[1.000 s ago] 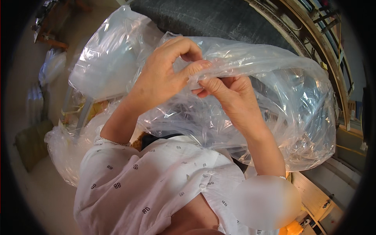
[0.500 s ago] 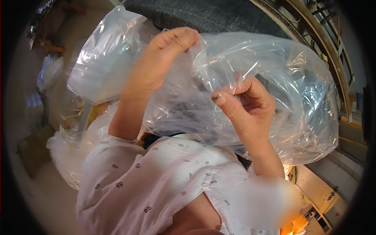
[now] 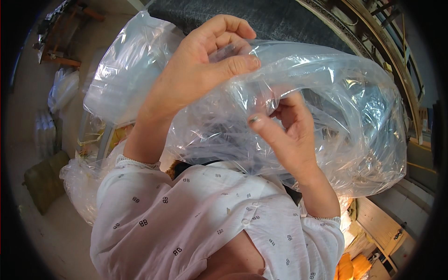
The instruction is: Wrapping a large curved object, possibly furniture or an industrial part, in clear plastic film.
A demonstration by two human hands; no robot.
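Note:
A large heap of clear plastic film (image 3: 336, 74) lies across the dark surface and down toward my lap, crinkled and shiny. My left hand (image 3: 205, 65) is over its upper middle part, thumb and fingers apart, with nothing seen gripped between them. Lower and to the right, my right hand (image 3: 291, 133) has the film's gathered edge between its thumb and bent fingers. The index fingertip is partly covered by film and slightly blurred. Whether the film is a bag or a loose sheet, I cannot tell.
A dark grey surface (image 3: 210, 16) lies beyond the film, with a curved wooden frame (image 3: 392, 51) at the right. More clear plastic (image 3: 81, 179) hangs low on the left. A green cushion-like bundle (image 3: 46, 179) rests on the floor, and orange items (image 3: 352, 266) sit lower right.
My left hand has let go of the film, its fingers spreading and the hand shifting slightly right. My right hand has moved a little left, its thumb still at the film's edge.

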